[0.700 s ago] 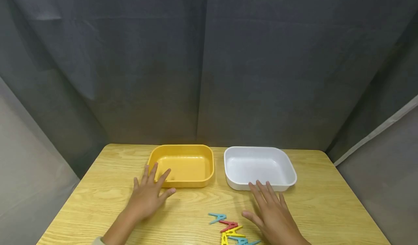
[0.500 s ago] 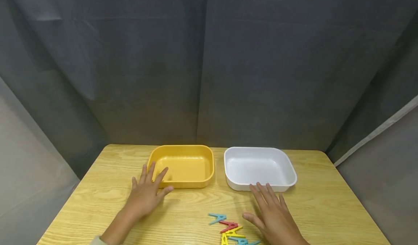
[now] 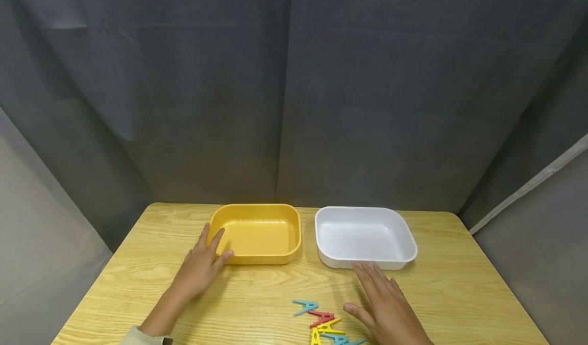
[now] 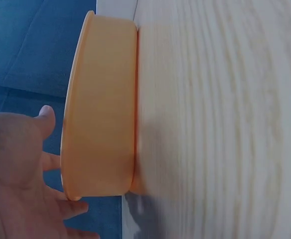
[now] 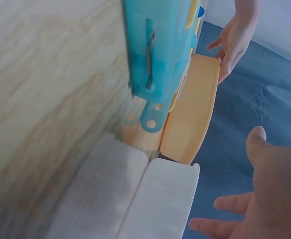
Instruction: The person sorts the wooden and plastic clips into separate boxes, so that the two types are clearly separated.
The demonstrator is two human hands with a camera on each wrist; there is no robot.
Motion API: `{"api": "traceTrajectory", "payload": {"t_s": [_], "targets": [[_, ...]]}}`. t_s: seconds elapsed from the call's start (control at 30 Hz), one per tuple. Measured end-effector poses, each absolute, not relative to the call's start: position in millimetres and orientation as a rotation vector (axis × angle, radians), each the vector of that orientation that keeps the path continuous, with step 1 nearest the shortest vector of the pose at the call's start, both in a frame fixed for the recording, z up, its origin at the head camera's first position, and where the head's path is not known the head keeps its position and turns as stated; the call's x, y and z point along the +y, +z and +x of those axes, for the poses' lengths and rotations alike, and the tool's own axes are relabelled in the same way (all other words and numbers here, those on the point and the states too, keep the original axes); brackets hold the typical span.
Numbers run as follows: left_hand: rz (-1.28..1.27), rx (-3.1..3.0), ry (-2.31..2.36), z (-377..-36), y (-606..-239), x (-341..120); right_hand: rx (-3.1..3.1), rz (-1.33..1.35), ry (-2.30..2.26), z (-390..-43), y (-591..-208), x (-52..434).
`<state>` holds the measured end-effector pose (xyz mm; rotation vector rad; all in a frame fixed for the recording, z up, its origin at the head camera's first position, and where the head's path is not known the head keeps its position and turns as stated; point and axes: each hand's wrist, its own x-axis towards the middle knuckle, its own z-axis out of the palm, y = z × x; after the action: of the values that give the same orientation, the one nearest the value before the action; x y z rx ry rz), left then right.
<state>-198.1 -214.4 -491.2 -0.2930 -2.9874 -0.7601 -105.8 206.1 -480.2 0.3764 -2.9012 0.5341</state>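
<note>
My left hand (image 3: 197, 271) hovers at the near left corner of a yellow plastic tray (image 3: 259, 260), fingers spread; whether it touches the rim I cannot tell. In the left wrist view the left hand (image 4: 16, 169) holds nothing, and its fingers lie beside the yellow tray's wall (image 4: 100, 109). In front of a white tray (image 3: 340, 263) is my right hand (image 3: 388, 312), fingers extended and nothing gripped. Left of it lie several plastic clothespins: a light blue clothespin (image 3: 307, 306), a red clothespin (image 3: 323, 317), yellow clothespins (image 3: 315, 337) and more blue at the lower frame edge.
Both trays stand side by side near the far edge of the wooden table (image 3: 138, 284), with a narrow gap between them. Dark grey curtains (image 3: 294, 105) hang behind the table. A blue clothespin (image 5: 158, 45) looms close in the right wrist view.
My left hand has shifted left, from over the yellow tray's corner to its side. The right hand has drawn back slightly from the white tray. Trays and clothespins stay put.
</note>
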Motion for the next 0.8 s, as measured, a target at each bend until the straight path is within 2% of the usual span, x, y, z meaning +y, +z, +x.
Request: {"api": "traceTrajectory", "payload": {"t_s": [0.8], "targets": [[-0.184,-2.907,-1.329,-224,-505,-231,-2.941,0.379,0.566,-103,-483,210]]}}
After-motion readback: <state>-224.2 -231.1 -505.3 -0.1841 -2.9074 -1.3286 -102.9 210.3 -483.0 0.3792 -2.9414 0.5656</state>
